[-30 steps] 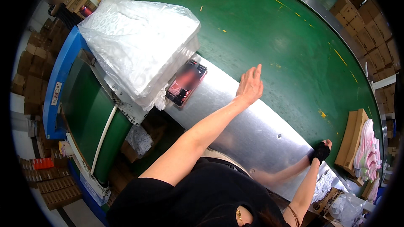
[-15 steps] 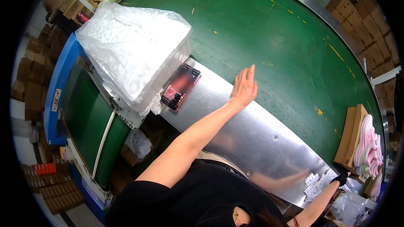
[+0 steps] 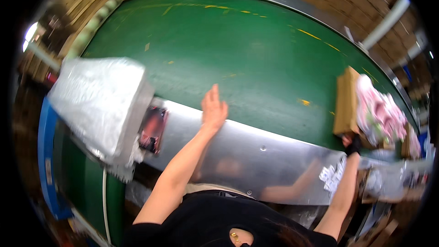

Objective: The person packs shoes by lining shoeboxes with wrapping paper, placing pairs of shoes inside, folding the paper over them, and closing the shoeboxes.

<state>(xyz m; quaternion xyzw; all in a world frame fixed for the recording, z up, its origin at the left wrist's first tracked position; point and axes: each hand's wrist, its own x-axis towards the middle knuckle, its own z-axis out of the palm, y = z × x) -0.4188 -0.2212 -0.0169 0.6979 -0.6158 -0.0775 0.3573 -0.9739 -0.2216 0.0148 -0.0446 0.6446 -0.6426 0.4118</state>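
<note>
The left hand lies flat and released, fingers straight, on the steel rim at the green belt's edge. The right hand, far right, touches a cardboard box; its grip cannot be told. A plastic-wrapped bundle sits left.

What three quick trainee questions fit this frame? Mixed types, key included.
1. True or false: the left hand lies flat and open at the edge of the green belt.
2. What sits left of the left hand, on the blue frame? A) plastic-wrapped bundle B) bucket C) metal drum
3. Which hand reaches toward the cardboard box with the pink items?

Key: 1 true; 2 A, the bundle; 3 the right hand, which seems to hold something dark; its grip is too blurred to tell.
</note>
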